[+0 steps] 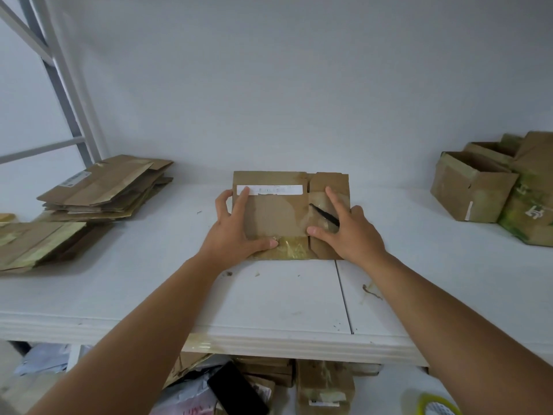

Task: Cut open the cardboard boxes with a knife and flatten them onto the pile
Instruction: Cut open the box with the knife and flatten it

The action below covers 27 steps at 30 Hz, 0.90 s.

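Note:
A flattened cardboard box with a white label strip lies on the white table, in the middle near the back. My left hand presses on its left part with spread fingers, the thumb on the taped front edge. My right hand rests on its right flap, index finger and thumb stretched flat, the other fingers folded round a black knife. The knife's tip points left across the flap. Piles of flattened boxes lie at the left of the table.
Several open, unflattened boxes stand at the right back. A grey metal rack frame rises at the left. Below the table edge are more cardboard, plastic bags, a dark phone-like slab and a tape roll. A white wall stands behind.

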Available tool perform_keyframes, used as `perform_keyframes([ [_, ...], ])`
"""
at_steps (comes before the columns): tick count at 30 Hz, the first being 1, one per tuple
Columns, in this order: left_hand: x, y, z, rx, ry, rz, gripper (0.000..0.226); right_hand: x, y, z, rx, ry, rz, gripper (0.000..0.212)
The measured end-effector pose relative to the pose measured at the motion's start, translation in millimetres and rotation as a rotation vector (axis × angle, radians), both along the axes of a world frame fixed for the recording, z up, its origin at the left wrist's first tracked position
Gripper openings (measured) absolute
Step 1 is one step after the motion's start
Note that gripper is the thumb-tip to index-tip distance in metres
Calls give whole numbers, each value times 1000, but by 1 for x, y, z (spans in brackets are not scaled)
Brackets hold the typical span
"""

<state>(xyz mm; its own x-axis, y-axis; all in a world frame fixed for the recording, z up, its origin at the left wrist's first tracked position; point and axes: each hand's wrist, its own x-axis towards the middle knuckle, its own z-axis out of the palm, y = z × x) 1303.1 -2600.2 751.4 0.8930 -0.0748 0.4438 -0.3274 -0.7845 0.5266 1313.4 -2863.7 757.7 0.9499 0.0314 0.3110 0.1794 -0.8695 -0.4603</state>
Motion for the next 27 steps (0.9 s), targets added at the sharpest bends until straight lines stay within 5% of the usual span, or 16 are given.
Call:
perform_keyframes([
  [10, 9, 6, -4, -104, -29, -16, 119, 7, -7, -1, 49, -200, 92, 68],
  [27, 5, 5, 6, -71, -96, 74, 115, 5, 2, 2, 57, -376, 122, 62],
])
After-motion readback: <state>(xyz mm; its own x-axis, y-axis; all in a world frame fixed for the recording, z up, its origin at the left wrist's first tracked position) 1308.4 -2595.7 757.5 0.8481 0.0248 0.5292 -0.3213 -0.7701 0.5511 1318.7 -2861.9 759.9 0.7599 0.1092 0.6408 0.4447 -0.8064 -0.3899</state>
